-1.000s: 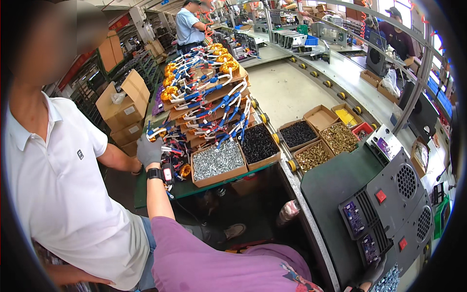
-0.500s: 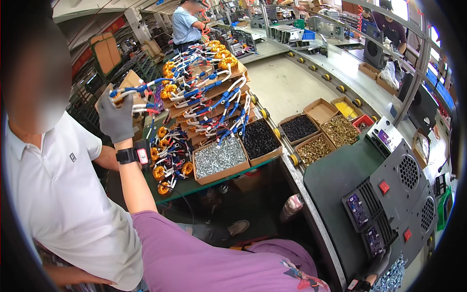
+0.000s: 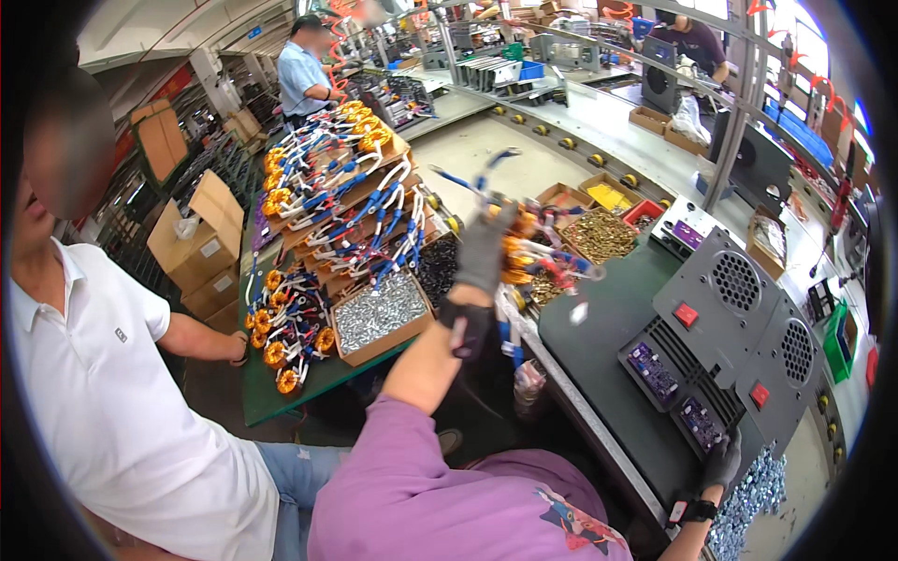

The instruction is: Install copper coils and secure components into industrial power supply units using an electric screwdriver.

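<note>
Several wired orange coils are heaped at left on a green table, too tangled to be counted; beside them, one box of silver fasteners. Mid-view, one blurred coil bundle, leads trailing, is gripped in the closed left hand, between that box and a dark green mat. Carrying is judged to be in hand; from the next move, a steady hold is called for, leads kept unsnagged. At right, two grey fan panels, two red switches and two purple circuit boards are counted. By the lower board the right hand is placed, fingers bent; whether anything is gripped cannot be told.
</note>
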{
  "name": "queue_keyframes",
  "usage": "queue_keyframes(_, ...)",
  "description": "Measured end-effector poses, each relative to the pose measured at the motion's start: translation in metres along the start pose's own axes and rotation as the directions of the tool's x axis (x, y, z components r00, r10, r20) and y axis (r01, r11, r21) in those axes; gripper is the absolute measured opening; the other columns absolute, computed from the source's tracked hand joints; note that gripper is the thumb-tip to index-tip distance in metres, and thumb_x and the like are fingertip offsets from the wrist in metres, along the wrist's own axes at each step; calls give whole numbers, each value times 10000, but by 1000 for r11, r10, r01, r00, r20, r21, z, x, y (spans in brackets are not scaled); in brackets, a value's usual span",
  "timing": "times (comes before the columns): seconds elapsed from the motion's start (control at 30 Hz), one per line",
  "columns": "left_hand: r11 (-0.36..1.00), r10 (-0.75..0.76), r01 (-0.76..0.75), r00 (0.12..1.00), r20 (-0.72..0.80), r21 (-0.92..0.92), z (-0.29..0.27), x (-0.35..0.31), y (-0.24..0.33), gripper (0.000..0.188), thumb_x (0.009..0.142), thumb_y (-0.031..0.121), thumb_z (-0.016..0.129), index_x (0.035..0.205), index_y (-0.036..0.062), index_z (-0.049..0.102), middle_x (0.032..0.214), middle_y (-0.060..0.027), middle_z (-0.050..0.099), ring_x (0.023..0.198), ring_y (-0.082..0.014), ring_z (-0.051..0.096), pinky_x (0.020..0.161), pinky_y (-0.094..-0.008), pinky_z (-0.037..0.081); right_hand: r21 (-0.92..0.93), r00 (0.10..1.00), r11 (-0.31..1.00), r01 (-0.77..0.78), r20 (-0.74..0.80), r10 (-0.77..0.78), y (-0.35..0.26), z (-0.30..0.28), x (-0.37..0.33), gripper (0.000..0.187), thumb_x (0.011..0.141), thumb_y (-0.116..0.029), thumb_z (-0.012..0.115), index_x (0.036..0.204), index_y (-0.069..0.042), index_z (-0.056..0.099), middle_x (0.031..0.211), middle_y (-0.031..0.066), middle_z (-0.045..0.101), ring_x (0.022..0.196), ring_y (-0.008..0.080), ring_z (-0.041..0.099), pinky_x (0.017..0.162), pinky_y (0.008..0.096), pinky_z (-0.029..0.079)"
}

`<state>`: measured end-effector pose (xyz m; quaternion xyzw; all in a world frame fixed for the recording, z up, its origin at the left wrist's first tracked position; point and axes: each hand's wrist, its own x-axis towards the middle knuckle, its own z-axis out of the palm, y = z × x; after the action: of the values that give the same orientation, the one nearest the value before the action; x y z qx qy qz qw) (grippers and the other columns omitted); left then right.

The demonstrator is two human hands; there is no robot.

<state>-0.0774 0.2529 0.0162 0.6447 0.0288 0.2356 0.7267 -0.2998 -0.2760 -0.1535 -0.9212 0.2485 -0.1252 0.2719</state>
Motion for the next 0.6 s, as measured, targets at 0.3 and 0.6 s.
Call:
queue_keyframes(0.3, 710, -656, 569, 749, -96, -414, 127, -17, -98, 457, 790, 609, 680, 960, 188, 625, 698, 9, 577, 487, -106, 518, 425, -215, 416, 67, 1000, 998, 9, -25, -7, -19, -9, -10, 412, 954, -204, 455, 1324, -41, 534, 1206, 192, 644, 1115, 352, 620, 917, 411, 483)
queue_keyframes(0.6, 706, -413, 442, 892, 186, -554, 42, -8, -34, 426, 892, 491, 642, 1026, 91, 584, 794, -77, 665, 645, -243, 687, 500, -329, 600, 259, 901, 907, 332, -372, -223, -35, -24, -17, 195, 925, -142, 485, 1043, -22, 583, 759, 43, 534, 613, 122, 491, 512, 250, 392)
